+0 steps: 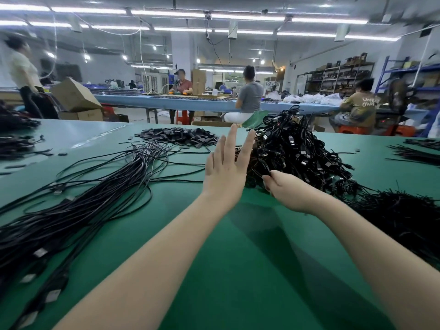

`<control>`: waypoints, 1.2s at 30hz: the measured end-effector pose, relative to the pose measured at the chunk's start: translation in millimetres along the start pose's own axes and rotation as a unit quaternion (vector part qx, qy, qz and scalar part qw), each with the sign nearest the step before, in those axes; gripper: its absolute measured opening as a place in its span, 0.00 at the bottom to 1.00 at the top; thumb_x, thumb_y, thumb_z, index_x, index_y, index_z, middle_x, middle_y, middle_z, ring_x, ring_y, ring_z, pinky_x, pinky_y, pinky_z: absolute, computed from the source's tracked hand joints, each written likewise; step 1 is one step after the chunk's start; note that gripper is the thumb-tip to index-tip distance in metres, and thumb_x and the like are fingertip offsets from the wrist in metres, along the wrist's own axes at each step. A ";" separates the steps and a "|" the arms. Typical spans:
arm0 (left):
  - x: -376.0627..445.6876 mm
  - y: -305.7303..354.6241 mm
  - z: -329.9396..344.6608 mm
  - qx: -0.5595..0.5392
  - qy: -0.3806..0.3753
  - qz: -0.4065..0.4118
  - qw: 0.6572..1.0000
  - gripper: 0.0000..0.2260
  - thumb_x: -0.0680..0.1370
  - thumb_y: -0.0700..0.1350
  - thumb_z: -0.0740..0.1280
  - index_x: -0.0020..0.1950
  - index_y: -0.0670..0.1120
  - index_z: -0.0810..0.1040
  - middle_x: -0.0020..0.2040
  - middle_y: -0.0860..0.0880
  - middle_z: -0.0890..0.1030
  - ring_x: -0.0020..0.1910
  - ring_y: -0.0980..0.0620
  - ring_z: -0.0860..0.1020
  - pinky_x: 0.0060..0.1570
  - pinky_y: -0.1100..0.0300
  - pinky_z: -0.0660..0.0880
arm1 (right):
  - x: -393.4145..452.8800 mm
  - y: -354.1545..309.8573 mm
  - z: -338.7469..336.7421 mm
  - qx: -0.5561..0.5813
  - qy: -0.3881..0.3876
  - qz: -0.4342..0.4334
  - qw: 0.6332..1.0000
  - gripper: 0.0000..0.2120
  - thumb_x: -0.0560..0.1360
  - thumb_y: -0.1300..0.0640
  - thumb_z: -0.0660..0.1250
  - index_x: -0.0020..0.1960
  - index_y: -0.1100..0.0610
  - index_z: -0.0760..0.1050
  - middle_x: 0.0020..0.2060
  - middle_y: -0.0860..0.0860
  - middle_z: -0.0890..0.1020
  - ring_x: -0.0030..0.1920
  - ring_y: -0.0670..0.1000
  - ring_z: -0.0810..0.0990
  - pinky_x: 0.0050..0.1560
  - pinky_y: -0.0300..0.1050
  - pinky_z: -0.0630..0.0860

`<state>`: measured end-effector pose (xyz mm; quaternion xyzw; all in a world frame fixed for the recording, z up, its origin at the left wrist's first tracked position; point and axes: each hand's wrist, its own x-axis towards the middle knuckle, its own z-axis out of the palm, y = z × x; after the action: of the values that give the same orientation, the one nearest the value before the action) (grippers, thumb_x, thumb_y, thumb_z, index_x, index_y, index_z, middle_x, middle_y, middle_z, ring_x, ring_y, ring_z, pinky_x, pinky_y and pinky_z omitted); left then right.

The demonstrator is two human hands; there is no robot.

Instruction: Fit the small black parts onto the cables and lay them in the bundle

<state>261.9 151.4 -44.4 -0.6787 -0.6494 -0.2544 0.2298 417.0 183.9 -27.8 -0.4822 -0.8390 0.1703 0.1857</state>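
We see left hand [225, 163] flat, fingers straight, raised beside tangled cable heap [297, 148]. Right hand [283, 189] pinches cable at heap edge. Small black parts [178, 135] piled beyond on green bench [238, 258]; straight bundle [83, 206] lies left.

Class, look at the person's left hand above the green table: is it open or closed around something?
Open. The left hand is raised with its fingers straight and spread, holding nothing, in front of the tangled cable heap.

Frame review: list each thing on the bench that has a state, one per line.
left hand: raised, fingers straight, holding nothing
right hand: pinches a cable at the heap's edge
cable heap: tangled, piled high
straight cables: laid out in a loose bundle
small black parts: loose pile on the table
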 end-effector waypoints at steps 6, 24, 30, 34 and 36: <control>-26.6 -6.4 25.5 0.120 0.140 0.180 0.966 0.22 0.74 0.42 0.55 0.64 0.52 0.78 0.61 0.53 0.80 0.62 0.51 0.78 0.59 0.58 0.66 | 4.8 -1.3 -3.7 -0.131 -0.124 -0.052 0.982 0.15 0.83 0.51 0.49 0.43 0.56 0.66 0.39 0.50 0.73 0.42 0.52 0.72 0.44 0.44 0.65; -38.7 20.8 30.1 -0.111 -0.118 0.010 0.987 0.11 0.84 0.50 0.49 0.45 0.47 0.62 0.43 0.47 0.77 0.39 0.42 0.73 0.39 0.54 0.62 | -21.5 44.2 -66.0 -0.559 -0.018 -0.067 0.826 0.30 0.74 0.33 0.60 0.70 0.49 0.63 0.58 0.48 0.77 0.58 0.51 0.77 0.49 0.46 0.71; -35.5 15.5 36.6 -0.162 -0.122 -0.113 0.973 0.14 0.84 0.51 0.47 0.45 0.46 0.64 0.37 0.52 0.72 0.37 0.44 0.73 0.35 0.56 0.64 | -55.4 93.6 -117.1 -0.464 -0.176 0.155 0.854 0.21 0.69 0.37 0.69 0.58 0.45 0.77 0.50 0.42 0.80 0.51 0.46 0.79 0.48 0.38 0.78; -33.3 13.7 35.8 -0.198 -0.144 -0.135 0.960 0.15 0.84 0.52 0.47 0.43 0.46 0.64 0.37 0.52 0.73 0.37 0.45 0.73 0.36 0.55 0.65 | -68.6 105.8 -114.7 -0.478 -0.101 0.128 0.863 0.08 0.69 0.41 0.71 0.47 0.41 0.79 0.42 0.40 0.78 0.41 0.45 0.78 0.34 0.35 0.73; -33.1 10.8 33.6 -0.238 -0.158 -0.153 0.946 0.15 0.84 0.52 0.48 0.43 0.46 0.64 0.38 0.50 0.74 0.38 0.45 0.73 0.37 0.54 0.65 | -69.0 101.9 -113.1 -0.493 -0.099 0.132 0.854 0.08 0.69 0.42 0.72 0.45 0.43 0.79 0.38 0.41 0.76 0.38 0.46 0.76 0.29 0.35 0.68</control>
<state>273.4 147.1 -91.2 -0.6379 -0.6941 -0.3225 -0.0855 579.0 184.4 13.5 -0.5975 -0.7554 -0.1958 -0.1843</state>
